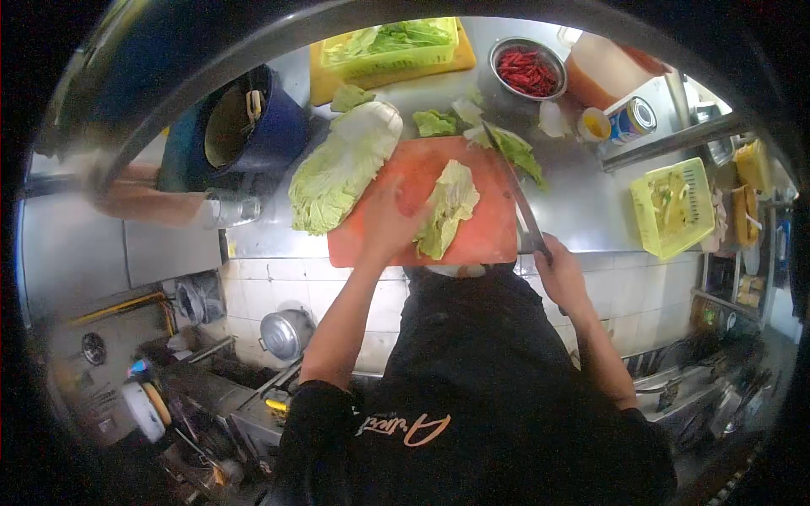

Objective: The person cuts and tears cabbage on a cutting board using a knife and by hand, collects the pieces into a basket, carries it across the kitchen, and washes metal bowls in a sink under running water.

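Observation:
My left hand (393, 226) is over the orange cutting board (494, 240), slightly blurred, its fingers apart. They reach toward a loose cabbage leaf (451, 207) on the board; whether they touch it I cannot tell. My right hand (560, 274) is wrapped round the handle of a long knife (521, 202). The blade points up and away along the board's right edge, beside the leaf. A large piece of Chinese cabbage (348, 169) rests over the board's left edge. Green leaf scraps (434, 124) lie past the board's far edge, with more leaves (519, 153) by the blade.
At the back is a yellow-green basket (388, 57) of cut greens, near a metal bowl (527, 69) of red chillies. A blue bucket (274, 126) and glass jar (232, 208) are left. To the right are a can (633, 120) and a second basket (671, 208).

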A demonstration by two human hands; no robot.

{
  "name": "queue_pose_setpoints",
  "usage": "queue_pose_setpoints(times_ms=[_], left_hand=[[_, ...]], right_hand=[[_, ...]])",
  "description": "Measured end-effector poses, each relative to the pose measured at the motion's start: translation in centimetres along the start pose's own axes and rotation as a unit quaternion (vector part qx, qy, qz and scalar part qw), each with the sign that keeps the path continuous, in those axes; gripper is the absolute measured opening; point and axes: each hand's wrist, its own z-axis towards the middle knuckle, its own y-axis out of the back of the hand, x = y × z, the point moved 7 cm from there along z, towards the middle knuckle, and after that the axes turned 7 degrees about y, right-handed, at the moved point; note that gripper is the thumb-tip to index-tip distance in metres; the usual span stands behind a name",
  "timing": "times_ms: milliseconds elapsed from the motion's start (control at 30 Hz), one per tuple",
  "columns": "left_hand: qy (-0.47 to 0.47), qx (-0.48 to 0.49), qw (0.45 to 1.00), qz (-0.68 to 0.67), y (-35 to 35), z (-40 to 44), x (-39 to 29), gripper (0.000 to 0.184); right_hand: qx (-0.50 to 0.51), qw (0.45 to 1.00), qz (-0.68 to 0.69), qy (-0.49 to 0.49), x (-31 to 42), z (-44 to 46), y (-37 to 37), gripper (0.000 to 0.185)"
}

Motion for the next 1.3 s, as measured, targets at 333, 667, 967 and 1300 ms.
queue_pose_setpoints(times_ms=[333, 667, 967, 1300], left_hand=[[-0.062, -0.011, 0.989, 0.137, -1.4, -3.2, -0.1, 0.047], [-0.023, 0.02, 0.999, 0.012, -2.9, -3.2, 3.5, 0.044], [0.043, 0.016, 0.999, -0.02, -1.5, -5.0, 2.8, 0.035], [-0.101, -0.066, 0.992, -0.024, -0.1, -3.5, -2.8, 0.036]], right_hand=[[0.073, 0.99, -0.018, 0.116, 7.1, -1.4, 1.0, 0.032], [0.142, 0.981, -0.102, 0.081, 2.7, -0.4, -2.6, 0.027], [0.162, 0.98, -0.063, 0.093, 7.1, -1.2, -1.5, 0.03], [0.011, 0.996, -0.041, 0.073, 1.1, -0.2, 0.9, 0.029]])
